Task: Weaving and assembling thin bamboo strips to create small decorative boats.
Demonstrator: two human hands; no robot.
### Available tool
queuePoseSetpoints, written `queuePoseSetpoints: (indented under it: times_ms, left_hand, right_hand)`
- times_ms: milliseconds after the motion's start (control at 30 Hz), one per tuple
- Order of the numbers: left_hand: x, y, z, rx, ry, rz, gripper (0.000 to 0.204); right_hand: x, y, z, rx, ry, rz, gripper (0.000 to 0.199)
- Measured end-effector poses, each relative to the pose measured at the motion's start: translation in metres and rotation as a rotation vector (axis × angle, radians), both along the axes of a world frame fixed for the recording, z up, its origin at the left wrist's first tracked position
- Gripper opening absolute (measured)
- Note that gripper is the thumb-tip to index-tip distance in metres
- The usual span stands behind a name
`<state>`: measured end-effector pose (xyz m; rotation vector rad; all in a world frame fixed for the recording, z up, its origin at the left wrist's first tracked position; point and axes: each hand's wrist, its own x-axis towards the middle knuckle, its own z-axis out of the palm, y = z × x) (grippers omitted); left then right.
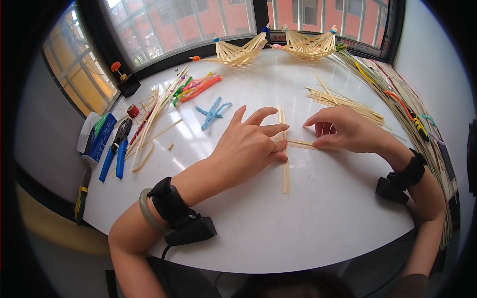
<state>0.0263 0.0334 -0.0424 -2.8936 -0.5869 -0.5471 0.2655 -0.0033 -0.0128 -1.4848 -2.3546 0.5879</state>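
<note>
Left hand (251,144) lies flat with fingers spread, pressing down on two upright bamboo strips (285,164) at mid-table; nothing is clenched in it. Right hand (343,130) pinches the end of a short cross strip (303,144) between thumb and fingers; that strip lies sideways and meets the upright strips under the left fingertips. All rest on the white round table (298,218), near centre.

Far side: two woven bamboo frames (238,52) by the window. Far left: a bundle of coloured pipe cleaners (198,88), and a blue pipe cleaner piece (212,113) nearer the left hand. Left edge: blue-handled pliers (115,149). Right: a loose pile of bamboo strips (348,103).
</note>
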Motion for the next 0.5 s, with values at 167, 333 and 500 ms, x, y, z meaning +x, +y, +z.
queuePoseSetpoints:
  times_ms: [167, 333, 500]
  left_hand:
    - [-0.002, 0.002, 0.001, -0.104, 0.069, 0.017, 0.024]
    - [-0.001, 0.002, 0.002, -0.184, 0.073, 0.02, 0.025]
    - [-0.004, 0.003, -0.002, -0.174, 0.061, 0.006, 0.027]
  right_hand:
    - [0.003, 0.005, 0.003, -0.094, 0.032, -0.023, 0.03]
    - [0.012, 0.003, 0.009, -0.076, 0.04, 0.007, 0.027]
    - [0.046, 0.015, 0.047, 0.168, 0.208, -0.239, 0.015]
